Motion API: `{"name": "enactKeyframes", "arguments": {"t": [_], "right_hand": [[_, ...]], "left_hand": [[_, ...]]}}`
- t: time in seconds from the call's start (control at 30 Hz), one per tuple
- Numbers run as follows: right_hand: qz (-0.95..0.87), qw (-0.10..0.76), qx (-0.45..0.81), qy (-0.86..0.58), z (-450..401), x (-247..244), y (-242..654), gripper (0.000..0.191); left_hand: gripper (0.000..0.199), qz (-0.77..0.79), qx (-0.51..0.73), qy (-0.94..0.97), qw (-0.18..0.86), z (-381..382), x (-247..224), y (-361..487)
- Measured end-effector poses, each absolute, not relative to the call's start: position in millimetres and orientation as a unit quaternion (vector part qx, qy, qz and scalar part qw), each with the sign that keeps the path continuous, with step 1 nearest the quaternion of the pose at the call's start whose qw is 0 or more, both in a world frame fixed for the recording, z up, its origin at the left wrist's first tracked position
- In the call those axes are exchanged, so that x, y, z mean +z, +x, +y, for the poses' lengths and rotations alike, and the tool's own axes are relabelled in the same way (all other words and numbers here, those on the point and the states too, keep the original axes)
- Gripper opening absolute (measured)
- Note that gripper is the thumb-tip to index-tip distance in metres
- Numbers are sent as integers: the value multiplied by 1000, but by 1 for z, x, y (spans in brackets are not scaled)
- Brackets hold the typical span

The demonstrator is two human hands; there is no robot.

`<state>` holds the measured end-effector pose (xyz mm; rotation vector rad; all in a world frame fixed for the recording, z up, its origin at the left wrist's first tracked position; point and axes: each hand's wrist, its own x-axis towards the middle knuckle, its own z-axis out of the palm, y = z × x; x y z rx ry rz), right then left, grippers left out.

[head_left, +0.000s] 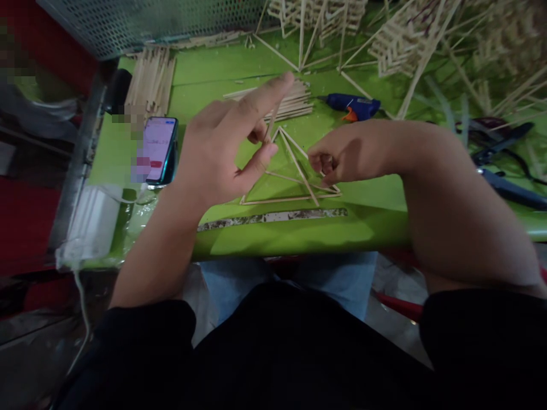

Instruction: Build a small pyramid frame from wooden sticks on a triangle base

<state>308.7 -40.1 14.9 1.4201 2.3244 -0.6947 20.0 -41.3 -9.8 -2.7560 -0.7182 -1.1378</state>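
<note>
My left hand [226, 148] is over the middle of the green table, index finger stretched out, thumb and other fingertips pinched on a thin wooden stick at the top of a stick frame. The triangular frame [290, 199] of thin sticks lies on the table between my hands. My right hand [342, 156] is curled at the frame's right side, fingers pinched near its lower right corner; what they hold is hidden. A bundle of loose sticks [294, 105] lies just behind my left hand. A blue glue gun [352, 105] with an orange trigger rests behind my right hand.
A phone [160, 149] and a stack of sticks [150, 80] lie at the left, near a white box [94, 219]. A worn flat strip [273, 217] lies along the front edge. Stick structures [397, 42] stand at the back right; dark-handled pliers [513, 185] lie at the right.
</note>
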Motion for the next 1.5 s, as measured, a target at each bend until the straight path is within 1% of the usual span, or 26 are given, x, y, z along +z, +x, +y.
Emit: {"name": "enactKeyframes", "arguments": {"t": [0.07, 0.13, 0.2, 0.3, 0.37, 0.43, 0.5, 0.57, 0.63, 0.7, 0.77, 0.87, 0.93, 1.07, 1.13, 1.33, 1.4, 1.5], "right_hand": [[815, 167, -248, 497, -41, 17, 310, 10], [819, 155, -248, 494, -40, 18, 315, 12], [827, 127, -234, 495, -39, 17, 324, 21], [838, 88, -212, 495, -41, 16, 339, 39], [842, 76, -225, 485, -46, 13, 348, 49], [849, 67, -265, 452, -53, 6, 355, 53], [862, 46, -313, 396, -61, -5, 363, 53], [871, -4, -329, 366, -67, -17, 371, 52], [870, -43, -332, 363, -71, -28, 378, 48], [863, -60, -340, 369, -74, -34, 382, 41], [860, -64, -348, 367, -75, -36, 384, 35], [867, -62, -350, 350, -77, -36, 386, 33], [866, -64, -354, 348, -78, -37, 387, 32], [860, -91, -352, 357, -79, -41, 385, 28], [860, -100, -347, 362, -79, -42, 383, 26], [859, -108, -338, 370, -81, -43, 382, 25], [862, -107, -332, 368, -82, -44, 383, 26], [871, -111, -317, 360, -83, -39, 384, 28]], "left_hand": [[63, -260, -351, -900, 20, -41, -11, 19], [65, -290, -322, -901, -9, -41, -12, 17], [67, -310, -303, -901, -28, -41, -13, 16], [66, -314, -295, -902, -29, -42, -13, 15], [65, -308, -298, -903, -25, -42, -13, 16], [64, -294, -301, -907, -23, -41, -14, 16], [63, -268, -323, -908, -9, -38, -15, 16], [66, -236, -351, -906, 20, -35, -15, 16], [74, -199, -375, -903, 56, -30, -16, 16], [80, -168, -383, -905, 76, -25, -15, 15], [81, -160, -382, -907, 74, -22, -16, 14], [86, -182, -368, -911, 44, -19, -17, 14], [90, -183, -381, -906, 25, -19, -18, 13], [87, -194, -393, -899, -20, -20, -19, 12], [86, -191, -395, -898, -22, -21, -18, 11], [89, -185, -368, -911, -18, -24, -15, 11], [87, -193, -359, -913, -9, -25, -14, 11], [76, -208, -348, -914, -15, -25, -14, 10]]}}
